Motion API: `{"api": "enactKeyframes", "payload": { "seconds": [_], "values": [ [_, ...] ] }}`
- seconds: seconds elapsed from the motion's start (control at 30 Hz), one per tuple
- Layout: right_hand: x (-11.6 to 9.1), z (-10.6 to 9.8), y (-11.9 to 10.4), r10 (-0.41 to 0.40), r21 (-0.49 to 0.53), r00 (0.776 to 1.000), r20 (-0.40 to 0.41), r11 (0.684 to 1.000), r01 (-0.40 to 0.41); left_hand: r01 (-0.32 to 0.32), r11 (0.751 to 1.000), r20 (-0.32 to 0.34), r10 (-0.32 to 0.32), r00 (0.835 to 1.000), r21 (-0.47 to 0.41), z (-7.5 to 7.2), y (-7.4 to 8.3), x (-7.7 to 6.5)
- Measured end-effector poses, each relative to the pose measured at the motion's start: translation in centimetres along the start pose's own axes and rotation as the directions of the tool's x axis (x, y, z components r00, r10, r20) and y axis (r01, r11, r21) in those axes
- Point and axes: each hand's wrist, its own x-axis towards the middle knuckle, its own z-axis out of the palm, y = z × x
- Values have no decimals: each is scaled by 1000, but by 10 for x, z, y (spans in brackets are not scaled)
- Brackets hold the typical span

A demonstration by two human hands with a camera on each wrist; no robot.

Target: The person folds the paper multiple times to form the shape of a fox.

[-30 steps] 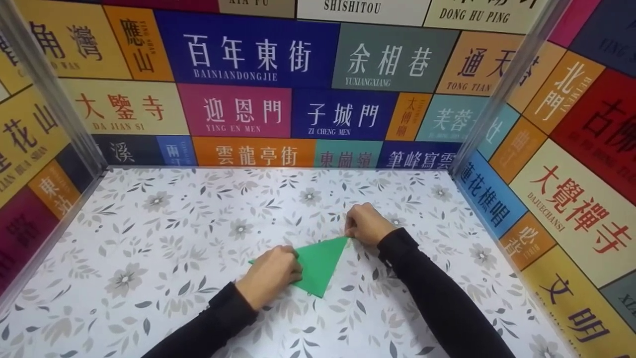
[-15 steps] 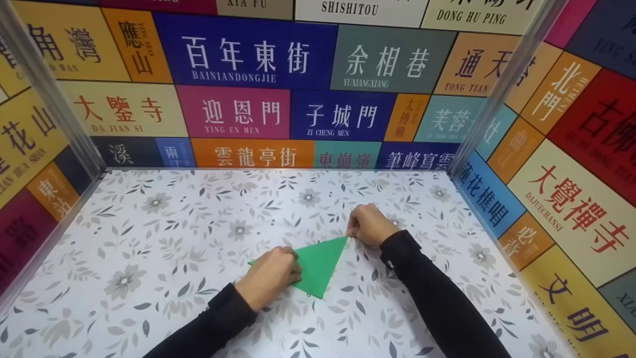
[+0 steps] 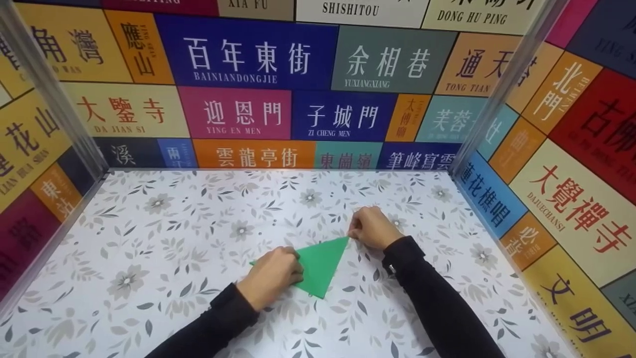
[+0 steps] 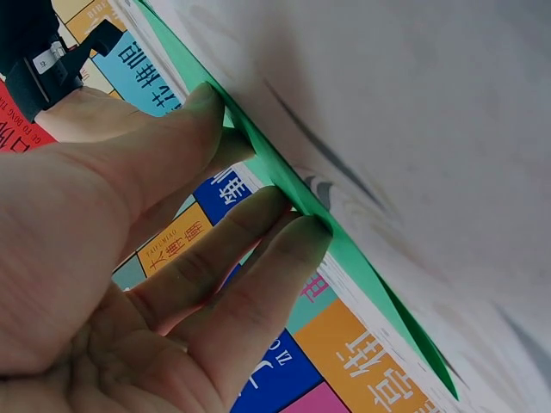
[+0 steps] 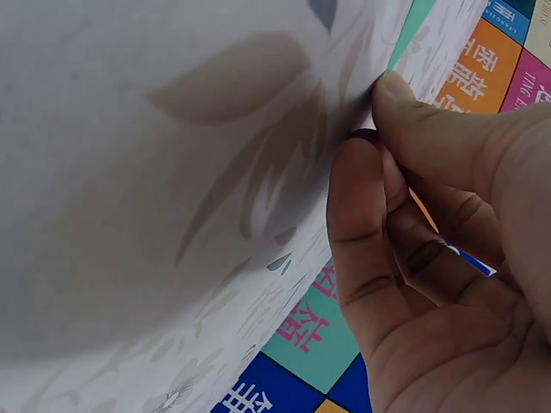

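A green sheet of paper (image 3: pixel 323 268), folded into a pointed shape, lies on the floral tabletop. My left hand (image 3: pixel 273 273) covers its left part and presses it down. In the left wrist view, fairly straight fingers (image 4: pixel 267 275) and the thumb rest their tips on the paper (image 4: pixel 351 262), whose layers part slightly at one end. My right hand (image 3: pixel 375 229) is at the paper's upper right corner. Thumb and index finger meet there in a pinch, seen close in the right wrist view, where only a sliver of green paper (image 5: pixel 415 30) shows beyond the thumb (image 5: pixel 398 90).
White cloth or paper with grey flowers and leaves covers the table (image 3: pixel 198 214). A back wall (image 3: pixel 248 54) and side walls (image 3: pixel 571 199) of coloured panels with Chinese lettering enclose it. Both forearms wear black sleeves (image 3: pixel 442 298).
My right hand has shifted very slightly right and towards me, staying at the paper's corner. The left hand and the green paper look the same.
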Motion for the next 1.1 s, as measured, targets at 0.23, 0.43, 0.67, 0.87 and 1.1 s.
{"api": "enactKeyframes", "payload": {
  "seconds": [0.23,0.43,0.67,0.87,1.1],
  "values": [
    [-3,1,-5,-9,15,999,-48,1000,10,-18,1000,1,18,1000,19,-1,1,1],
    [-8,-1,-19,-10,47,997,-76,999,13,6,1000,9,-6,1000,3,-2,2,0],
    [-18,2,-36,-53,76,996,-78,995,59,19,1000,19,-19,1000,-1,-2,1,0],
    [-29,8,-48,-69,93,995,-76,993,76,35,999,24,-35,999,1,-1,1,1],
    [-39,21,-59,-107,87,992,-68,990,113,29,999,31,-29,999,17,-1,-1,0]
  ]
}}
